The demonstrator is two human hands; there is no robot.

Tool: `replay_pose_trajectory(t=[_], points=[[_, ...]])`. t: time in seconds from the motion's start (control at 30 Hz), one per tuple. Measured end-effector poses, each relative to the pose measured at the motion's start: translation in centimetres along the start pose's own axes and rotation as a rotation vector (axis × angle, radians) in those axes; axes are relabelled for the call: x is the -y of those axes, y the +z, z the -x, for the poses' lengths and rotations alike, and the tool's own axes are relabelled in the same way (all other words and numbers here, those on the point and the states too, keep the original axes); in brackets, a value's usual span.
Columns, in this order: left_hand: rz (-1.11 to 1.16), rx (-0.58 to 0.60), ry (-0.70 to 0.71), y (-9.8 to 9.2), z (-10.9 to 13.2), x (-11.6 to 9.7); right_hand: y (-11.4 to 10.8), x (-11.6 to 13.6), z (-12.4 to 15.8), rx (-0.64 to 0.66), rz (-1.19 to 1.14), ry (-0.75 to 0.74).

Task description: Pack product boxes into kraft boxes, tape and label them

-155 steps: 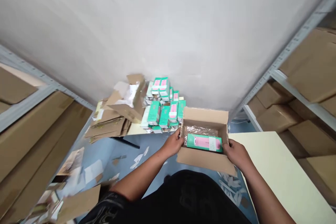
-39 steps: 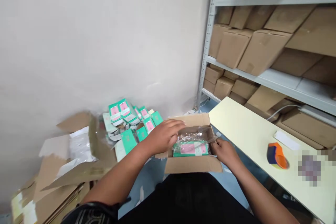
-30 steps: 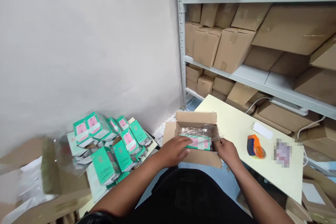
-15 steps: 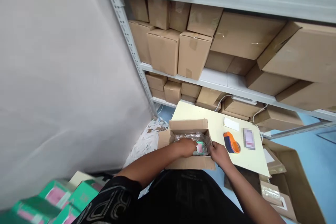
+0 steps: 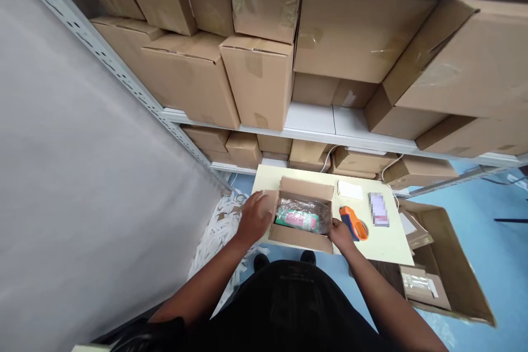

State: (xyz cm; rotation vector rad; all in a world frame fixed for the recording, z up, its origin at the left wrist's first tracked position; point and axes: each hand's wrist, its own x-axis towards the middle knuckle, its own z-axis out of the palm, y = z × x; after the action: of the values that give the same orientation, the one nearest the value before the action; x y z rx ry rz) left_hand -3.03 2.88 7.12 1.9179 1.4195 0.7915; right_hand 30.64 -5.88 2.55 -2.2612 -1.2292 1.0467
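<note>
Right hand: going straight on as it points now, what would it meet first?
First the open carton's right wall, which the right hand seems to touch; beyond that, probably the clear film inside, though depth is hard to judge.

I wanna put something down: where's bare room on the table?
The table has a bare near right corner, bordered by the orange tape dispenser and the blurred-out thing. Its left is crowded: the open box is between the left hand and right hand.

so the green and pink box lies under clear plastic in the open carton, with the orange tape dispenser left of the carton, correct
Only the side is wrong: the head view shows the orange tape dispenser to the right of the open carton.
</note>
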Motion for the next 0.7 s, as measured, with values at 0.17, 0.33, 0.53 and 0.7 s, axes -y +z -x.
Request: replay_pose_trajectory(t=[0.17,0.33,0.53,0.7], points=[[0.543,0.091,-0.689,2.9,0.5,2.9,-0.5,-1.3,-3.0,0.151,-0.246,0.001],[0.607,-0.06,-0.502,4.5,0.2,1.0,0.1,-4.2,-4.6,0.243,-0.81,0.35],[0.437,0.061,-0.287,3.5,-0.1,-1.2,-0.1,-4.5,-7.6,0.234,-1.113,0.515],[0.389,0.102,-0.247,3.7,0.2,-0.5,-1.4,-3.3,-7.8,0.183,-1.219,0.441]])
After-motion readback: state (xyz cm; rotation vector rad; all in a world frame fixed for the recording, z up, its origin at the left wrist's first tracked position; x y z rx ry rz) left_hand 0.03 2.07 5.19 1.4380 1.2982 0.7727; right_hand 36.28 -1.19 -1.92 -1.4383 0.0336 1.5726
